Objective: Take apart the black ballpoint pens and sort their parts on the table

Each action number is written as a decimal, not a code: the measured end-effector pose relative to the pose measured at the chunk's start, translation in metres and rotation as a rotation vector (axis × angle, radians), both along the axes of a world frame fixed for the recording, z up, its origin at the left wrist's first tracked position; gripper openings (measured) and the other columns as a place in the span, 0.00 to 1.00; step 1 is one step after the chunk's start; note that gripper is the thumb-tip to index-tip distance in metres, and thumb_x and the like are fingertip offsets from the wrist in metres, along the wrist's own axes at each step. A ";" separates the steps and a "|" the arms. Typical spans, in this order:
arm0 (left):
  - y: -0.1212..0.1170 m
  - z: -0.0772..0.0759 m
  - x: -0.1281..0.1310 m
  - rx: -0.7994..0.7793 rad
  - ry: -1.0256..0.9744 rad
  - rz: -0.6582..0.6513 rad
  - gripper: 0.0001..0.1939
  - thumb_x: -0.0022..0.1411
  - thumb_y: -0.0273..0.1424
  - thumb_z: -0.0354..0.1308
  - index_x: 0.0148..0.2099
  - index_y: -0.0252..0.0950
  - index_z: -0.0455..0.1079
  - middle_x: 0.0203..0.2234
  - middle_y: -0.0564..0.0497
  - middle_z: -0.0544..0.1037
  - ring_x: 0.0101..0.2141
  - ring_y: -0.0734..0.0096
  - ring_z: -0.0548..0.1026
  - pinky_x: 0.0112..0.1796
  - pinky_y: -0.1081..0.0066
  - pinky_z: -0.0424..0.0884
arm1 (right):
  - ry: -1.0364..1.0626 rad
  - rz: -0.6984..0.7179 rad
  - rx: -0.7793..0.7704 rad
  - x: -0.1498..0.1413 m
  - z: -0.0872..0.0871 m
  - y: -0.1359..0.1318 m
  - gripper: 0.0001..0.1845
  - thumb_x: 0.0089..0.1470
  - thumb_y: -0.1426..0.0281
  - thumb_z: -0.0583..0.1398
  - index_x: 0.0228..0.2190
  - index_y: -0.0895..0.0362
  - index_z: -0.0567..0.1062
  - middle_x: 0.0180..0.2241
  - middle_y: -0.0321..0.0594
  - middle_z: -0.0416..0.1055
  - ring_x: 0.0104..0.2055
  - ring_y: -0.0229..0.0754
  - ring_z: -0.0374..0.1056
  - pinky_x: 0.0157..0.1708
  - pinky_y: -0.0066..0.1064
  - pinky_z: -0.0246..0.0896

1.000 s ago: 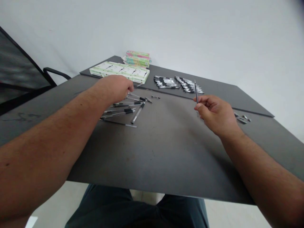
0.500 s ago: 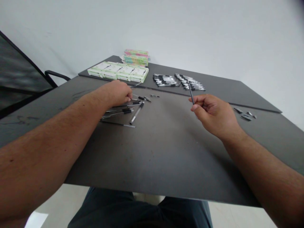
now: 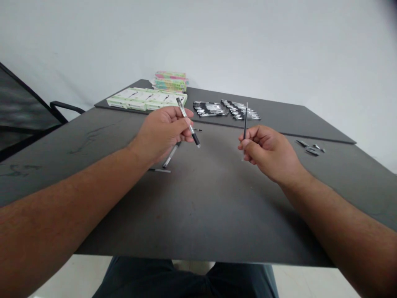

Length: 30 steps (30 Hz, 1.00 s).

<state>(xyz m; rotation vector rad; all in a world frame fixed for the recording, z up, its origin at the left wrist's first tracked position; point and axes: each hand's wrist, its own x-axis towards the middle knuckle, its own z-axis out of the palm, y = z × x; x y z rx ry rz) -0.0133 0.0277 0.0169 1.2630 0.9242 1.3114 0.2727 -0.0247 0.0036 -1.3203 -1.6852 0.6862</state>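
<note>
Between the thumb and fingers of my left hand (image 3: pixel 166 130) is a clear pen barrel (image 3: pixel 188 120) with a black grip, tilted with the grip end down to the right. My right hand (image 3: pixel 268 149) pinches a thin dark pen refill (image 3: pixel 246 118), held nearly upright above the table. The two pieces are apart. Below my left hand, another pen barrel (image 3: pixel 171 155) lies on the table beside a refill (image 3: pixel 161 170). My left hand and forearm hide most of the loose parts there.
Two rows of pens, a left row (image 3: pixel 209 109) and a right row (image 3: pixel 240 110), lie on the raised back board. Flat white-green boxes (image 3: pixel 145 99) and a stack of colourful boxes (image 3: pixel 170 81) stand at back left. Small pen parts (image 3: pixel 310 147) lie at right. A chair (image 3: pixel 66 106) is at left.
My left hand has lifted from the loose parts, moving right with a pen barrel in it. My right hand still holds the refill, now turned more upright.
</note>
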 end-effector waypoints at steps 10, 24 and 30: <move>-0.001 -0.010 0.001 -0.205 -0.282 -0.207 0.10 0.62 0.20 0.77 0.38 0.36 0.80 0.26 0.52 0.85 0.33 0.65 0.88 0.32 0.73 0.86 | 0.327 0.127 0.017 -0.006 0.000 -0.002 0.07 0.67 0.67 0.68 0.41 0.49 0.74 0.26 0.28 0.74 0.23 0.38 0.72 0.25 0.31 0.67; -0.005 -0.011 0.000 -0.165 -0.222 -0.233 0.20 0.47 0.25 0.87 0.35 0.36 0.79 0.33 0.47 0.90 0.34 0.59 0.90 0.27 0.71 0.85 | 0.407 0.042 0.001 -0.009 0.006 0.002 0.13 0.63 0.60 0.68 0.41 0.47 0.70 0.31 0.29 0.75 0.24 0.38 0.71 0.25 0.32 0.68; -0.003 -0.012 -0.002 -0.169 -0.214 -0.241 0.19 0.47 0.24 0.86 0.36 0.36 0.80 0.33 0.47 0.90 0.35 0.59 0.90 0.28 0.71 0.86 | 0.370 0.045 0.014 -0.007 0.003 0.003 0.13 0.65 0.59 0.67 0.42 0.47 0.69 0.31 0.30 0.73 0.25 0.38 0.70 0.25 0.32 0.67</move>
